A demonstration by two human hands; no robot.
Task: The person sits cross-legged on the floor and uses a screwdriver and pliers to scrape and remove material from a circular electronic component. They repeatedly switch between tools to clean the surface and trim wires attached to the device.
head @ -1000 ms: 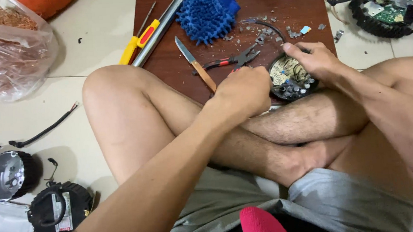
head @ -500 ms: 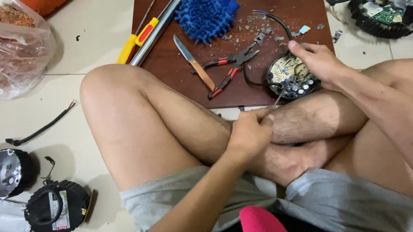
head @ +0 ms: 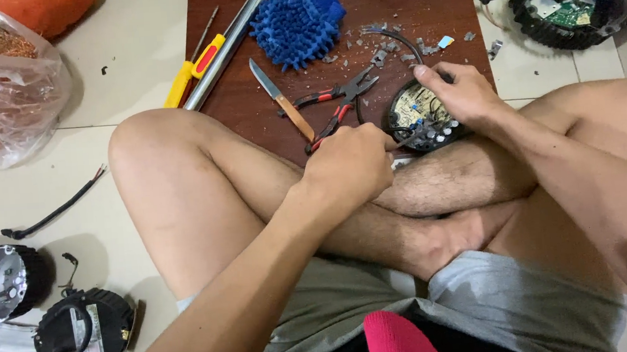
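At the near edge of the dark reddish wooden board (head: 250,107), a round black electrical unit (head: 421,117) with a pale circuit face and a ring of small cylindrical parts is pinned down by the right hand (head: 462,96), whose fingers are spread and curled over its far rim in a firm grasp. The left hand (head: 350,167) is closed into a fist just beside the unit's left side, above the crossed bare shins; a thin wire or rod seems to run from the fist to the unit, though what is clenched inside cannot be made out. Just past the fist, red-and-black-handled pliers (head: 338,101) are laid with their metal jaws pointing toward the far right, and a knife (head: 282,101) with a wooden handle and a tapered steel blade is laid beside them. Grey crumbs and chips (head: 385,50) are scattered over the board, near a shaggy blue chenille mitt (head: 295,23). A yellow-and-red-handled screwdriver (head: 192,70) and a smooth metal tube (head: 220,54) are placed diagonally at the board's left edge. On the pale tiled floor (head: 101,80), a crinkled clear plastic bag (head: 6,94) of coppery strands is seen far left, a black cable piece (head: 55,209) near the knee, and round black housings (head: 82,332) at the lower left. Another opened round unit (head: 573,0) with exposed boards is seen at the upper right.
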